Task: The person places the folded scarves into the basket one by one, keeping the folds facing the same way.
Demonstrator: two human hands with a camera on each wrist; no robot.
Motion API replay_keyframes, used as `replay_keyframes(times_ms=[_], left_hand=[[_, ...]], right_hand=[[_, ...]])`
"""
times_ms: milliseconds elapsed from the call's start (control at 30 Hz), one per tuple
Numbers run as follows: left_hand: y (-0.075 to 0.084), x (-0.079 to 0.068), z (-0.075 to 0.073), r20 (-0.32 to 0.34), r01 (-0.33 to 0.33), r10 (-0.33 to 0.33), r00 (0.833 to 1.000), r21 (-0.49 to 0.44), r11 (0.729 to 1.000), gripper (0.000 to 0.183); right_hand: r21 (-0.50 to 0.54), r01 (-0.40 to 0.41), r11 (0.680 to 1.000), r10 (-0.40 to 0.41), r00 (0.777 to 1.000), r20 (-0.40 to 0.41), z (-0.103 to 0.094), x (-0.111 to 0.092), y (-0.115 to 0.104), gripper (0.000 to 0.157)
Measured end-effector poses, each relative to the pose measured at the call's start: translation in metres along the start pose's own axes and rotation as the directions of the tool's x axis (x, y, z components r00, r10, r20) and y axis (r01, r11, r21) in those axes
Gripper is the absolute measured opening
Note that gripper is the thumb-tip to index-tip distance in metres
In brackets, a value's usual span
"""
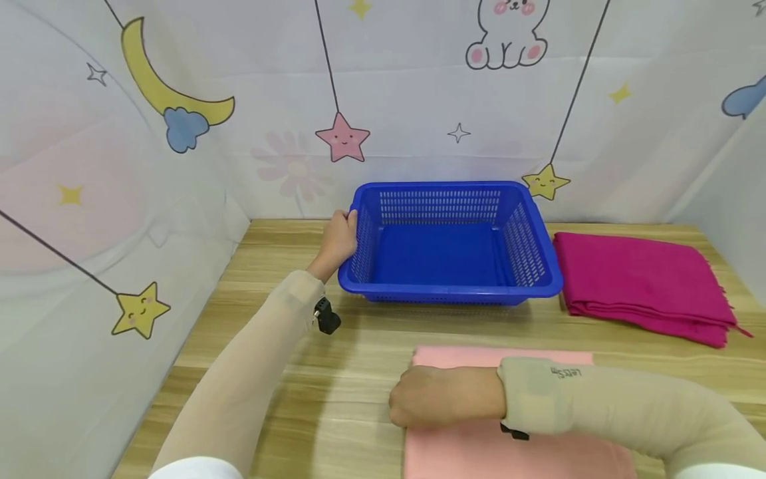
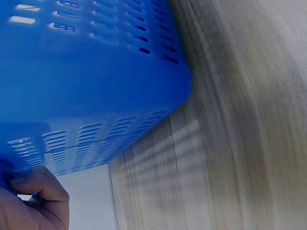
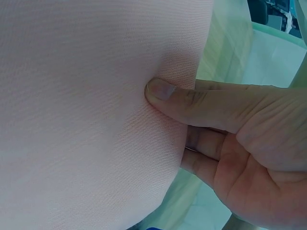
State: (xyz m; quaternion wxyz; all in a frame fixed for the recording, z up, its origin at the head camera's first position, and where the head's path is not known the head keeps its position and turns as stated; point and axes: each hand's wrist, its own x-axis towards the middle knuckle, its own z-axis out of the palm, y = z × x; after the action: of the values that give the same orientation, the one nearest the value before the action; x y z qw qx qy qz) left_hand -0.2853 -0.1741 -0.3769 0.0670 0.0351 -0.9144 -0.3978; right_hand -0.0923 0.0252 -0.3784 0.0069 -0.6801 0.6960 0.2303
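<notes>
Pale-pink rectangular woven cloth [image 1: 509, 459], probably soft and light, is lying near the rectangular blue plastic basket [image 1: 449, 291]; the right hand [image 1: 439, 397] is sensibly pinching the cloth's edge, the left hand [image 1: 338, 239] gripping the basket.

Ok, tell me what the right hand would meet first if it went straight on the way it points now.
Likely the beige fabric sleeve on the left forearm: in the head view, the right hand points across the wood-grain tabletop toward it. Heights are unclear, so it might pass under.

Beige sleeves [image 1: 245, 379], black wrist devices [image 1: 327, 317], lettering [image 1: 566, 373] unclear.
</notes>
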Motion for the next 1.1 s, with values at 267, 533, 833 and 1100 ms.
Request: replay_keyframes(times_ms=[267, 533, 833, 1100], left_hand=[[-0.001, 0.0, 0.0, 0.003, -0.003, 0.003, 1.0, -0.005, 1.0, 0.046], [-0.001, 0.0, 0.0, 0.004, 0.005, -0.005, 1.0, -0.002, 1.0, 0.047], [-0.001, 0.0, 0.0, -0.002, 0.007, -0.007, 1.0, 0.01, 1.0, 0.046], [-0.002, 0.001, 0.0, -0.006, -0.006, 0.006, 1.0, 0.001, 1.0, 0.046]], right_hand=[[0.008, 0.02, 1.0, -0.02, 1.0, -0.014, -0.002, 0.003, 0.001, 0.023], [-0.006, 0.021, 1.0, -0.021, 0.999, -0.031, -0.003, 0.006, 0.0, 0.023], [-0.034, 0.078, 0.996, -0.079, 0.996, -0.048, -0.008, 0.012, 0.001, 0.024], [-0.037, 0.083, 0.996, -0.085, 0.995, -0.059, -0.009, 0.023, -0.002, 0.023]])
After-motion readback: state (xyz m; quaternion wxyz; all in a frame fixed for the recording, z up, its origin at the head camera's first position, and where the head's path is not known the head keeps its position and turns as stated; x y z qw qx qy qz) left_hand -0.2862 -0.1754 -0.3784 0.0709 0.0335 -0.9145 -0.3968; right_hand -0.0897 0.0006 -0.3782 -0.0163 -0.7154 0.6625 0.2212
